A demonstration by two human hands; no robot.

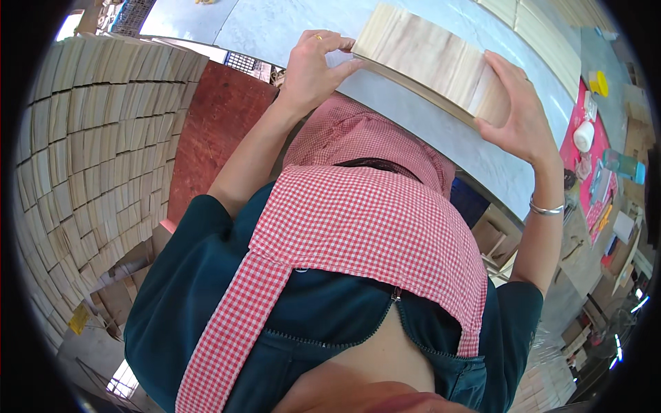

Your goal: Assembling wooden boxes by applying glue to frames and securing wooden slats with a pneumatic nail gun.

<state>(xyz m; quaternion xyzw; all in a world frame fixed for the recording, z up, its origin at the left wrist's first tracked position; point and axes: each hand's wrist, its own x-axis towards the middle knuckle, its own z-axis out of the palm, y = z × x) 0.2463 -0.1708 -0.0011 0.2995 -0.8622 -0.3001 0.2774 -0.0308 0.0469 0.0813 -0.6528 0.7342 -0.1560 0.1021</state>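
Note:
A pale, streaked stack of thin wooden boards (427, 58) lies at a slant on the light blue-grey tabletop (275, 31). Its front side shows as a narrow, darker edge. At the stack's left end is my left hand (317, 72), with thumb and fingertips pressed to the near corner. My right hand (516, 110) grips the opposite end, its thumb on the front edge and its fingers over the top and far side. A ring is on the left hand, and a silver bangle circles the right wrist.
Tall piles of thin wooden pieces (103, 131) rise at my left beside a reddish-brown board (217, 131). More pale boards (537, 34) lie along the table's far side. At the right, a pink surface (575, 138) holds a white bottle (584, 136); a blue-lidded container (623, 166) stands nearby.

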